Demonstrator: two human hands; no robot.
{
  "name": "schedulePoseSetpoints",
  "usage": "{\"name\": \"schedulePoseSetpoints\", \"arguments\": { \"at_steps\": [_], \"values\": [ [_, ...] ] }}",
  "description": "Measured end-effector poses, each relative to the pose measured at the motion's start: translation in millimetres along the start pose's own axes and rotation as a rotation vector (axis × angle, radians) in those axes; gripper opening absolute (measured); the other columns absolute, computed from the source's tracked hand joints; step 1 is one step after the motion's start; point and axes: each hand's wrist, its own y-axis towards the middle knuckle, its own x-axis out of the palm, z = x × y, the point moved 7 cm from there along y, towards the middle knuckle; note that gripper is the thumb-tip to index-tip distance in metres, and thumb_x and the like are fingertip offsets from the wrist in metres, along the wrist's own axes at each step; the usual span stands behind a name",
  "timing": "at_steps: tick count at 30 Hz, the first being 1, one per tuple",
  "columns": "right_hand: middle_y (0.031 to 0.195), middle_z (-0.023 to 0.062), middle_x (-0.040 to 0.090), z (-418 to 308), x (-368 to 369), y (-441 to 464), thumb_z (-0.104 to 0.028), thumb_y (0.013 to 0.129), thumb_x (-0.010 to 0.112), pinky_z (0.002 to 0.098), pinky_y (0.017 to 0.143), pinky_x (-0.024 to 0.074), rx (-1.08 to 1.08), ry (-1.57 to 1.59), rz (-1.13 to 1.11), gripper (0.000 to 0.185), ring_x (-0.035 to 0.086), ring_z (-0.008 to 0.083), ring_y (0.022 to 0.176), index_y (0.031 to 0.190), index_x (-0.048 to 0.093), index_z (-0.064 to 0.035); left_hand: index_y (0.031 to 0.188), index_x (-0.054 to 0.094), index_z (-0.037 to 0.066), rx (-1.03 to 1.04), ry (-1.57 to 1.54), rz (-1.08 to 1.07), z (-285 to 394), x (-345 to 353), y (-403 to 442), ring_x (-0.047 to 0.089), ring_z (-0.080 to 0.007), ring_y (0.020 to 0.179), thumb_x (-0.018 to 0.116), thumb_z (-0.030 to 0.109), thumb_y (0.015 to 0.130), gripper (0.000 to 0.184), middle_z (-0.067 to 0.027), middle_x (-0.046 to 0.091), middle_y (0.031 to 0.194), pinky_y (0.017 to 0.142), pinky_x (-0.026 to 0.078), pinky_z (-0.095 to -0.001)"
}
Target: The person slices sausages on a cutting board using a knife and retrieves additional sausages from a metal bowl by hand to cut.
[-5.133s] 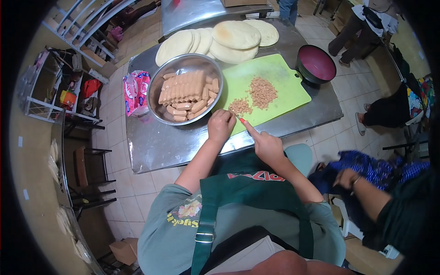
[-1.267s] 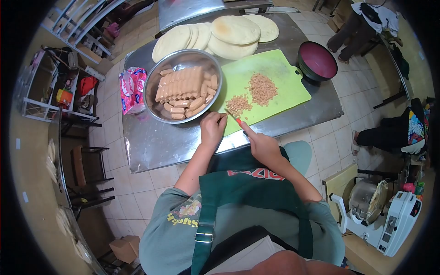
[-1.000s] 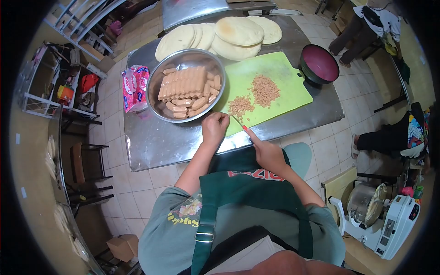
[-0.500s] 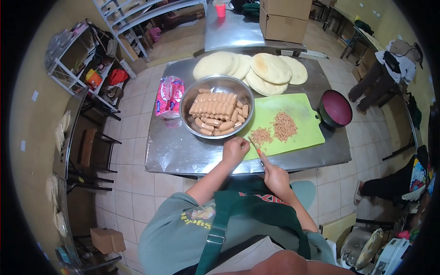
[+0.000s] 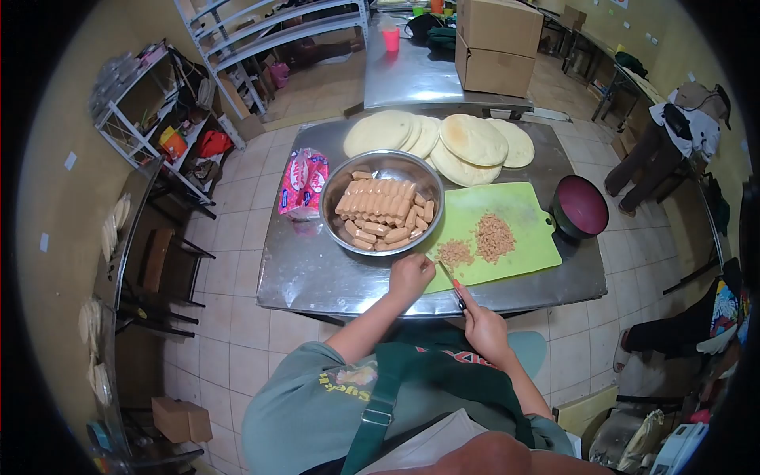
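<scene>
My right hand (image 5: 485, 331) is wrapped round the handle of a small knife (image 5: 458, 290), whose blade points up and left over the near edge of the green cutting board (image 5: 526, 210). Close to the blade tip, my left hand (image 5: 412, 277) is closed with fingers pinched; what they hold, if anything, is too small to make out. Two heaps of chopped sausage lie on the board, a smaller pile (image 5: 455, 252) by the knife and a larger pile (image 5: 495, 237) to its right. Behind my left hand stands a steel bowl (image 5: 327, 207) of whole sausages (image 5: 376, 199).
Round flatbreads (image 5: 473, 140) overlap along the table's (image 5: 293, 277) far side. A pink packet (image 5: 304, 182) sits left of the bowl, a dark bowl with a maroon inside (image 5: 582, 206) right of the board. Cardboard boxes (image 5: 496, 71) stand on another table; a person (image 5: 673, 138) bends at the right.
The view has shifted, so the table sits slightly lower in the picture. My hands keep nearly the same place at the board's near edge, and the piles look unchanged.
</scene>
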Motion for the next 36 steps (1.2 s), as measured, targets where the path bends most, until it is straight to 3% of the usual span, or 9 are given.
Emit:
{"name": "schedulePoseSetpoints", "arguments": {
  "at_steps": [28, 36],
  "values": [
    [0.068, 0.0192, 0.060, 2.1, 19.2, 4.5, -0.010, 0.086, 0.049, 0.0469, 0.060, 0.0474, 0.051, 0.035, -0.094, 0.061, 0.059, 0.0375, 0.062, 0.141, 0.029, -0.0285, 0.071, 0.063, 0.002, -0.041, 0.045, -0.037, 0.0, 0.7, -0.4, 0.061, -0.0323, 0.067, 0.063, 0.015, 0.073, 0.014, -0.0159, 0.062, 0.072, 0.063, 0.048, -0.0393],
    [0.071, 0.0236, 0.060, 1.3, 3.7, -5.7, -0.011, 0.086, 0.048, 0.0485, 0.065, 0.0457, 0.065, 0.210, -0.062, 0.055, 0.059, 0.0406, 0.067, 0.139, 0.035, -0.0206, 0.072, 0.064, 0.003, 0.007, 0.079, -0.002, 6.5, -2.5, -0.7, 0.061, -0.0316, 0.066, 0.062, 0.015, 0.077, 0.013, -0.0135, 0.063, 0.073, 0.062, 0.049, -0.0407]
  ]
}}
